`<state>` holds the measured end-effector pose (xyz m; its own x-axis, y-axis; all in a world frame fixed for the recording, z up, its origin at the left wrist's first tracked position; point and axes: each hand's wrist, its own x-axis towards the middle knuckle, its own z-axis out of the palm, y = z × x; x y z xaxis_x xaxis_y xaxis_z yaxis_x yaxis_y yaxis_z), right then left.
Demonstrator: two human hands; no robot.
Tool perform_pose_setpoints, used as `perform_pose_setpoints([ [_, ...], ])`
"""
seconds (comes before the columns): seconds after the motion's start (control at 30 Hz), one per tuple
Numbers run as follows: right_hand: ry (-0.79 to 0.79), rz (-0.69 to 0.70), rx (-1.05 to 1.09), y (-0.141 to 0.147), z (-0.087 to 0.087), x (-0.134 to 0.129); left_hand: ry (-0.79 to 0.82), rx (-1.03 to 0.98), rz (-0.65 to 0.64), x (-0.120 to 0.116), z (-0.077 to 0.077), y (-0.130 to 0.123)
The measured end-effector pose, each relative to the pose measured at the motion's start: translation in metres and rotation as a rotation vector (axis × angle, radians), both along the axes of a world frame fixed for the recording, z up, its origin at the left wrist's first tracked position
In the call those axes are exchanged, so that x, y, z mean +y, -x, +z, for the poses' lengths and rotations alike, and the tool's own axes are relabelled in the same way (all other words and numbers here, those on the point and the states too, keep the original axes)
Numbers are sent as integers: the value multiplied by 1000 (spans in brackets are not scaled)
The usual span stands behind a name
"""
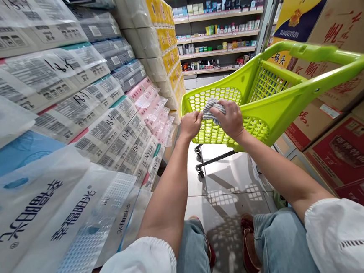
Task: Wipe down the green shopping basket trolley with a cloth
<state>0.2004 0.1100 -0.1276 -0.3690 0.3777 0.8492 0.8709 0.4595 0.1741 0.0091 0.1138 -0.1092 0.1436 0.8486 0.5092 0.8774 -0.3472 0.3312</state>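
Observation:
A lime-green shopping cart [281,114] stands side-on before me, its handle to the right. My left hand [191,124] is closed round the near rim at the basket's narrow end. My right hand [231,116] grips a bunched grey-and-white cloth [212,109] against the same rim, just right of my left hand. The cloth is partly hidden under the fingers. Through the lattice of the near side the basket wall shows behind both hands.
Stacked packs in clear wrap [84,98] rise close on my left, with yellow-and-white packs [165,49] beyond. Cardboard cartons [350,152] line the right. Shelves of small bottles and boxes [218,37] stand at the back. Cart wheels [200,171] rest on the tiled floor [232,178].

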Motion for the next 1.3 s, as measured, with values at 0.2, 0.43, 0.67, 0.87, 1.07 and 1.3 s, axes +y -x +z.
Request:
perform_pose_setpoints([
  [0.2,45,58,-66,-3,-36,1,-33,34,-68,-3,8,-18],
  [0.43,204,172,-320,-18,-88,-13,-40,16,-75,2,3,-33],
  [0.67,75,20,-67,-31,-26,1,-51,45,-33,6,0,-46],
  [0.87,78,33,-30,-34,-31,4,-44,-3,-33,8,-2,-49],
  [1.07,149,106,-229,-31,-86,-5,-66,-14,-38,12,-7,-46],
  [1.3,146,92,-175,-48,-56,-7,-92,3,-42,5,-13,-45],
])
